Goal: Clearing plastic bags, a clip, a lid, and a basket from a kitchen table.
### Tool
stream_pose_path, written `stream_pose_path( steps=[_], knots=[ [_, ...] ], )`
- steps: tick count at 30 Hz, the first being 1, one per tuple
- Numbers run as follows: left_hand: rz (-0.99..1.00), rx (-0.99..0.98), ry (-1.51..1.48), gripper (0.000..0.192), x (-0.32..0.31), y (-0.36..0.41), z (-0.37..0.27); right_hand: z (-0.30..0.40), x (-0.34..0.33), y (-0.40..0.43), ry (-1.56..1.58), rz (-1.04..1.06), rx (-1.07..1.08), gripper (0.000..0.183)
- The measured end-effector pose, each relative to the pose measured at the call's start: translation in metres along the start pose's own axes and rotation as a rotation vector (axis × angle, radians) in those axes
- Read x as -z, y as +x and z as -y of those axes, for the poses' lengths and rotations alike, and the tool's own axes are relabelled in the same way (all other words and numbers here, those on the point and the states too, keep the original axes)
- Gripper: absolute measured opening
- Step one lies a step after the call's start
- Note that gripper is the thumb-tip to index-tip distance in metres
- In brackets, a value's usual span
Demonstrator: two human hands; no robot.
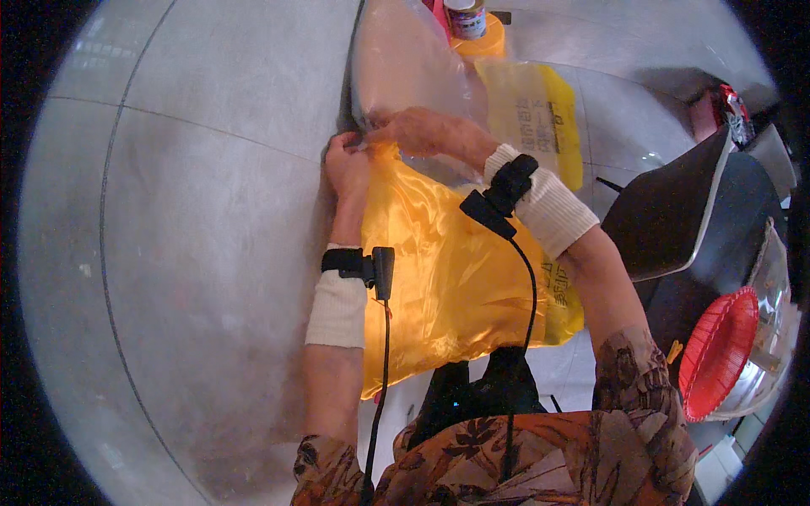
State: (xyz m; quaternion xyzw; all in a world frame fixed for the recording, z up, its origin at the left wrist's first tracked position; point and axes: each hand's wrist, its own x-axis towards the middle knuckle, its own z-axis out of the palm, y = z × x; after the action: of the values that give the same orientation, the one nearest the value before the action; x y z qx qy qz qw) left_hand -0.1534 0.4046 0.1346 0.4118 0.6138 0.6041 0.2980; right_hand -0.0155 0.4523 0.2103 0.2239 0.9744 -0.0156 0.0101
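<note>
A shiny golden-orange fabric or plastic sheet (436, 265), possibly a bag, hangs in front of my body with its upper corner gathered. My left hand (348, 167) grips that corner along its left edge, beside a grey tiled surface. From the other side, my right hand (430, 134) pinches the gathered top, its fingertips close to those of my left hand. Just behind my right hand is a clear plastic bag (411, 60). A translucent plastic bag with a yellow band (560, 120) bears dark writing and sits partly behind the golden sheet.
A tin can (466, 22) stands on an orange round object (484, 44) at the top. To the right are a dark chair-like panel (671, 205) and a red plastic basket (721, 354). Grey tiles (209, 253) fill the left side. Black cables run from both wrist straps.
</note>
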Motion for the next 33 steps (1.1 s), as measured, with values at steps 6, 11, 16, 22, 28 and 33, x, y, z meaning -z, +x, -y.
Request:
stream_pose_path(
  steps=[6, 11, 16, 22, 28, 33],
  knots=[
    [0.001, 0.019, 0.035, 0.033, -0.003, -0.004, -0.014, -0.003, 0.002, -0.004, 0.001, -0.063, 0.023, 0.044],
    [0.048, 0.120, -0.099, 0.035, 0.006, 0.000, -0.007, 0.000, -0.001, 0.005, -0.113, -0.160, 0.046, 0.026],
    [0.081, 0.147, -0.235, 0.037, 0.005, 0.005, -0.003, -0.013, -0.009, 0.010, -0.113, -0.107, 0.026, 0.030],
    [0.073, 0.058, -0.108, 0.040, 0.013, 0.002, 0.007, 0.000, -0.010, 0.018, 0.003, -0.177, 0.034, 0.034],
    [0.006, 0.006, -0.077, 0.037, 0.001, 0.000, -0.002, -0.005, 0.037, -0.004, -0.077, -0.243, -0.024, 0.029],
    [-0.061, -0.120, 0.079, 0.034, 0.002, -0.010, -0.006, -0.005, 0.036, -0.002, -0.125, -0.201, 0.059, 0.029]
  ],
)
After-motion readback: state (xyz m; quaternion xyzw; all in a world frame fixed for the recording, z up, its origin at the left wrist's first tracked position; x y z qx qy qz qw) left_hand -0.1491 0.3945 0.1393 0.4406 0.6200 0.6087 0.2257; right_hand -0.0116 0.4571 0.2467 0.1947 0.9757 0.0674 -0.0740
